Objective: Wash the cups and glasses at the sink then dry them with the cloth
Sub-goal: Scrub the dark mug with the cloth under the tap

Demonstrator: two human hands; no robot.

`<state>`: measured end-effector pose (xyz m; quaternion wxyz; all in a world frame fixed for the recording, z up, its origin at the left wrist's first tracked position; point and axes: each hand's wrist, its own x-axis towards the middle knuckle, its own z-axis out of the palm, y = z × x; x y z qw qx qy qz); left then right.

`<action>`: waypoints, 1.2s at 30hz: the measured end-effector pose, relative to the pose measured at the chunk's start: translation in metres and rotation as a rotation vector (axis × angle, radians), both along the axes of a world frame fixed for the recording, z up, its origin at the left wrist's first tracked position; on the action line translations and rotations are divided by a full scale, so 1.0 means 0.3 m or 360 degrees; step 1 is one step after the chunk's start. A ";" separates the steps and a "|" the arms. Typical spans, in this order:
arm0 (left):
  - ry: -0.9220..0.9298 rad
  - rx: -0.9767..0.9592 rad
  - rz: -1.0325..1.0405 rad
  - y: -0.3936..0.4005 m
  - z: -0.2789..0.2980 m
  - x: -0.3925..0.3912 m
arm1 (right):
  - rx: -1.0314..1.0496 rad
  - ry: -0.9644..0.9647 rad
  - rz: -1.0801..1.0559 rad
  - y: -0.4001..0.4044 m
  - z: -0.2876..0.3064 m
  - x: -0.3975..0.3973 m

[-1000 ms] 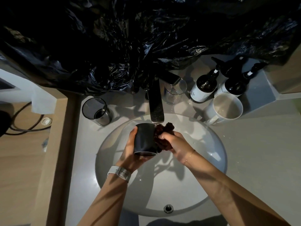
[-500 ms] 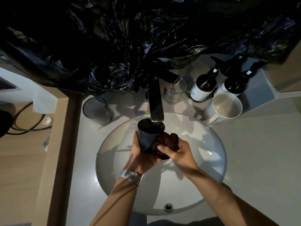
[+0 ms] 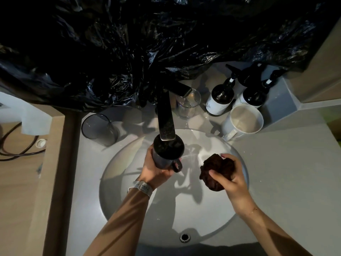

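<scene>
The right hand [image 3: 232, 179] grips a balled dark cloth [image 3: 216, 171] over the basin [image 3: 166, 215], apart from the cup. The left hand [image 3: 154, 169] grips the dark cup [image 3: 167, 153] upright under the faucet spout [image 3: 166, 117]. Farther on the surface [image 3: 286, 163]: tinted glass [image 3: 98, 129] left, clear glass [image 3: 188, 104] behind the spout, white mug [image 3: 243, 121] by the basin's right rim.

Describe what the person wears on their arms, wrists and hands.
Both forearms are bare; no sleeves or gloves show. The left wrist, below the left hand, carries a pale grey watch strap. The right wrist, below the right hand, has a thin chain bracelet. No rings are discernible.
</scene>
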<state>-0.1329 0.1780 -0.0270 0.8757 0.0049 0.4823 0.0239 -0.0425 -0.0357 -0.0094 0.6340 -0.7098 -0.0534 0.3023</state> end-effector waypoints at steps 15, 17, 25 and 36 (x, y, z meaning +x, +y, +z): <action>-0.0082 0.0083 -0.0122 0.016 -0.018 -0.017 | 0.0400 0.0579 0.0051 0.094 0.097 0.044; -0.0020 0.0208 -0.0221 0.009 -0.027 -0.033 | 0.0463 0.0428 0.0140 0.152 0.124 0.055; -0.0047 0.0592 -0.0371 -0.016 -0.036 -0.114 | -0.0168 -0.0659 0.0998 0.356 0.090 0.039; 0.0163 0.0826 -0.0418 0.000 -0.017 -0.089 | -0.0664 0.0494 0.0836 0.500 0.023 0.002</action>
